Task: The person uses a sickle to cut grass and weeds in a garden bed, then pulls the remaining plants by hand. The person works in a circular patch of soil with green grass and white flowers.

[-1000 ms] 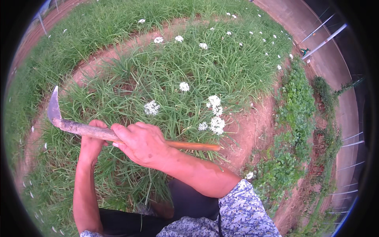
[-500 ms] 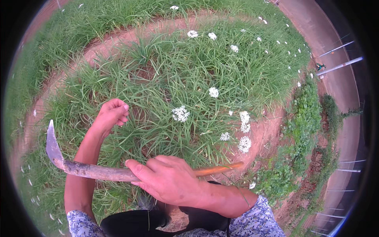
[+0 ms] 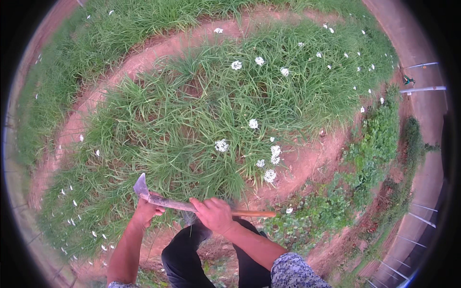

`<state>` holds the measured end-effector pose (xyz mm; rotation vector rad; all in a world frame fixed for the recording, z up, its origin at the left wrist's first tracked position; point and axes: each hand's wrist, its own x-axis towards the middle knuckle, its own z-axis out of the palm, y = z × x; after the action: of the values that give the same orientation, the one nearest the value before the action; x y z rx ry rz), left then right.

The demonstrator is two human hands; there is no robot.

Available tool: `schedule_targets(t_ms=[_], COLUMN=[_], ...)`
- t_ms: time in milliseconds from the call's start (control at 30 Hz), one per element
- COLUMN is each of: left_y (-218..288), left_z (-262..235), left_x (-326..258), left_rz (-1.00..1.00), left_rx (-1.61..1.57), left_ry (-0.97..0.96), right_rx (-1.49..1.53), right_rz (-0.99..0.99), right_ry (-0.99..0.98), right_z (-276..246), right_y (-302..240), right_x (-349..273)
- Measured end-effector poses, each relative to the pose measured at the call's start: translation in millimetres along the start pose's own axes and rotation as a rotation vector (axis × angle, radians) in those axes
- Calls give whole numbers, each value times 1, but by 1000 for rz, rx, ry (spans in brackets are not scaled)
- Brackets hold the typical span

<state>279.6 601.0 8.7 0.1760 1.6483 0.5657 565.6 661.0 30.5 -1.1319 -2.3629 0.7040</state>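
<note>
1. Head view: a raised bed of long green grass (image 3: 192,125) dotted with white flower clusters (image 3: 221,145), ringed by bare red-earth paths (image 3: 312,163).
2. The sickle with a grey metal blade and orange wooden handle (image 3: 192,205) lies level just in front of the knees. The right hand (image 3: 215,213) has its fingers wrapped around the handle; the left hand (image 3: 146,211) is curled at the blade end (exact finger placement unclear).
3. Judging by this, cutting is under way; any stroke needs the left fingers off the edge.
4. A weedy strip (image 3: 370,158) and metal fence posts (image 3: 422,89) lie well apart to the right.
</note>
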Motion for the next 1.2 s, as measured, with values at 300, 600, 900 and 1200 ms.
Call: schedule_targets(t_ms=[300, 600, 900, 1200], left_y=[-115, -39, 63, 117], left_z=[-26, -54, 93, 246], left_x=[-198, -288, -326, -271], left_rz=[-181, -157, -102, -33], left_rx=[521, 595, 640, 706], left_ry=[-171, 106, 37, -128], right_rx=[99, -20, 86, 163], right_rz=[109, 614, 1226, 1525], right_ry=[-65, -167, -234, -402], right_z=[-171, -320, -408, -456], right_y=[-93, -72, -39, 5], right_x=[-37, -146, -282, -369])
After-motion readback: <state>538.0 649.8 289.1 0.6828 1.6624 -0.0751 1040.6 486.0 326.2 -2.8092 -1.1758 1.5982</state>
